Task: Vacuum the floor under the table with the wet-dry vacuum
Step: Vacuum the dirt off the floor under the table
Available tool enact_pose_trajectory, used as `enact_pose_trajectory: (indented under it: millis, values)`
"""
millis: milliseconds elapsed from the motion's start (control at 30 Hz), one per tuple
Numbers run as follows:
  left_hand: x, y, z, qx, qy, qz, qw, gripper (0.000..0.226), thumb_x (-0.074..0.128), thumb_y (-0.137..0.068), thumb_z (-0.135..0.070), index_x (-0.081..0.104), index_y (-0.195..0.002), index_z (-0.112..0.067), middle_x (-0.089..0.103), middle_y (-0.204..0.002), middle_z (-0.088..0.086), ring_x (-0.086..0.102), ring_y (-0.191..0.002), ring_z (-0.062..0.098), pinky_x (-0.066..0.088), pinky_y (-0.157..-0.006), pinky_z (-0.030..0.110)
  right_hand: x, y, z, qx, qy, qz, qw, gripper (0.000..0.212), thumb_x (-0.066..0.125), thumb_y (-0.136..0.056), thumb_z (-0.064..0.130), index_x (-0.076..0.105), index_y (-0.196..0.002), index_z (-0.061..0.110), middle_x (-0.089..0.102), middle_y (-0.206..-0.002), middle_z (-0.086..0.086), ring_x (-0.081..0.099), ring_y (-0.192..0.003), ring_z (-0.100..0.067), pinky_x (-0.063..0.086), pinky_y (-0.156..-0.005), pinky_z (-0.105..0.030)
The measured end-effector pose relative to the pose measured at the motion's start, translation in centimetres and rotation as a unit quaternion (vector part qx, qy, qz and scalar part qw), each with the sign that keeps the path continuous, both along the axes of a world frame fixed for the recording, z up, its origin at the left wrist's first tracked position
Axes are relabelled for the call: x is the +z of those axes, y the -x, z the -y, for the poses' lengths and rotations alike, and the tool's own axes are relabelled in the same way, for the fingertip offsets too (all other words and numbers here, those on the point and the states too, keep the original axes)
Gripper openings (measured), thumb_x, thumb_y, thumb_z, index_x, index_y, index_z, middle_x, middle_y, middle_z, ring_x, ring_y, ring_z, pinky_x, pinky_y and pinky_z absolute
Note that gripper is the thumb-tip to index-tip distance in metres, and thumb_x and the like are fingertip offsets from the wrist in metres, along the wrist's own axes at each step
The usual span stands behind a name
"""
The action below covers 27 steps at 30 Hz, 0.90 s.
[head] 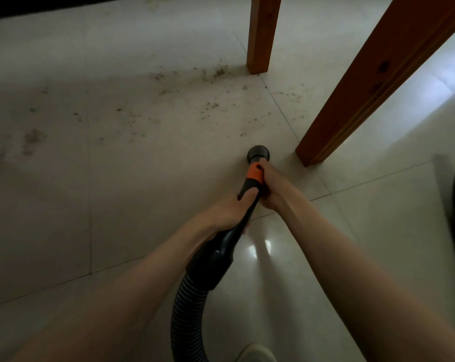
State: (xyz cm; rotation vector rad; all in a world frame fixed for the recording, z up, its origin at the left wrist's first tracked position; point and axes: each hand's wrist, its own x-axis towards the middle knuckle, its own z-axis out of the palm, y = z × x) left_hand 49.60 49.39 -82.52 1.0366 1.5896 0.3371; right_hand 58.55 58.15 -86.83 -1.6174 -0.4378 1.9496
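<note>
1. On the pale tiled floor, just beside the nearer wooden table leg, the round black nozzle of the vacuum wand sat low, at or just above the tile.
2. Your right hand gripped the wand at its orange collar, fingers curled round it.
3. Your left hand held the black wand farther back, wrapped round it.
4. The ribbed hose curved down from the handle towards your shoe.
5. Scattered dirt lay beyond the nozzle, near the farther table leg.
</note>
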Motion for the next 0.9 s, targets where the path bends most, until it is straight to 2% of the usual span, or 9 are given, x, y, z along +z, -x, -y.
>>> enact_pose_trajectory:
  millis: [167, 267, 300, 367, 533, 600, 733, 833, 900]
  values:
    - [0.5, -1.9, -2.0, 0.011, -0.048, -0.050, 0.998, 0.052, 0.027, -0.101, -0.042, 0.053, -0.070, -0.009, 0.056, -0.067, 0.009, 0.051, -0.054, 0.019, 0.039, -0.054, 0.026, 0.2, -1.2, -0.1, 0.109, -0.026, 0.054, 0.992, 0.027, 0.064, -0.088, 0.034, 0.055, -0.094, 0.009, 0.055, -0.080, -0.006, 0.054, -0.073, -0.018, 0.043, -0.074, -0.033]
    - [1.1, -2.4, -2.9, 0.015, -0.043, -0.050, 0.998, 0.055, 0.028, -0.102, -0.037, 0.061, -0.094, 0.006, 0.060, -0.091, 0.026, 0.060, -0.080, 0.036, 0.040, -0.069, 0.028, 0.8, -1.6, -0.2, 0.110, -0.050, 0.089, 0.989, 0.023, 0.065, -0.086, 0.028, 0.055, -0.090, 0.008, 0.055, -0.078, -0.007, 0.054, -0.074, -0.020, 0.042, -0.074, -0.035]
    - [1.3, -2.3, -3.0, 0.009, -0.035, -0.030, 0.999, 0.052, 0.029, -0.101, -0.037, 0.061, -0.093, 0.004, 0.060, -0.092, 0.026, 0.060, -0.083, 0.036, 0.041, -0.071, 0.030, 1.0, -1.5, -0.4, 0.105, -0.060, 0.097, 0.988, 0.024, 0.065, -0.086, 0.027, 0.055, -0.091, 0.006, 0.056, -0.079, -0.008, 0.055, -0.075, -0.021, 0.046, -0.076, -0.036]
    - [1.9, -1.4, -3.1, 0.009, -0.004, 0.030, 1.000, 0.044, 0.034, -0.100, -0.039, 0.056, -0.084, -0.005, 0.059, -0.083, 0.017, 0.057, -0.073, 0.028, 0.046, -0.070, 0.033, 1.8, -1.3, -0.8, 0.102, -0.079, 0.111, 0.985, 0.031, 0.064, -0.087, 0.028, 0.053, -0.099, 0.002, 0.057, -0.084, -0.010, 0.059, -0.081, -0.025, 0.052, -0.085, -0.040]
    - [3.0, 1.3, -2.0, 0.024, 0.024, 0.123, 0.992, 0.033, 0.039, -0.100, -0.035, 0.053, -0.097, -0.005, 0.057, -0.079, 0.011, 0.056, -0.066, 0.020, 0.050, -0.064, 0.029, 3.7, 0.3, -1.2, 0.102, -0.083, 0.103, 0.986, 0.051, 0.065, -0.088, 0.027, 0.045, -0.122, -0.005, 0.057, -0.092, -0.013, 0.060, -0.090, -0.029, 0.050, -0.095, -0.050]
    - [2.8, 1.5, -1.5, 0.034, 0.015, 0.136, 0.990, 0.033, 0.039, -0.100, -0.035, 0.054, -0.092, -0.007, 0.059, -0.078, 0.010, 0.058, -0.066, 0.020, 0.050, -0.066, 0.030, 4.1, 0.5, -1.1, 0.099, -0.069, 0.084, 0.989, 0.054, 0.065, -0.088, 0.027, 0.045, -0.126, -0.005, 0.057, -0.095, -0.014, 0.060, -0.085, -0.027, 0.053, -0.089, -0.044]
    - [1.5, 0.2, -1.5, 0.016, -0.028, 0.079, 0.996, 0.042, 0.035, -0.100, -0.040, 0.055, -0.078, -0.010, 0.060, -0.066, 0.006, 0.057, -0.057, 0.017, 0.048, -0.060, 0.026, 4.2, -0.3, -1.0, 0.086, -0.036, 0.079, 0.992, 0.049, 0.066, -0.088, 0.031, 0.049, -0.121, -0.002, 0.058, -0.094, -0.013, 0.060, -0.079, -0.024, 0.054, -0.069, -0.034]
    - [0.8, -0.3, -1.5, 0.017, -0.046, 0.066, 0.997, 0.043, 0.034, -0.100, -0.040, 0.053, -0.078, -0.009, 0.057, -0.060, 0.002, 0.053, -0.047, 0.009, 0.043, -0.047, 0.016, 3.6, -0.8, -1.2, 0.131, -0.022, 0.132, 0.982, 0.054, 0.065, -0.086, 0.041, 0.051, -0.122, 0.002, 0.061, -0.103, -0.013, 0.062, -0.095, -0.026, 0.052, -0.092, -0.039]
    - [0.4, -0.6, -1.6, 0.025, -0.056, 0.070, 0.996, 0.042, 0.034, -0.100, -0.039, 0.053, -0.082, -0.007, 0.056, -0.060, 0.001, 0.053, -0.043, 0.007, 0.041, -0.043, 0.013, 3.3, -0.8, -1.3, 0.171, -0.037, 0.174, 0.969, 0.053, 0.059, -0.089, 0.043, 0.051, -0.122, 0.003, 0.060, -0.105, -0.013, 0.060, -0.097, -0.025, 0.046, -0.100, -0.039]
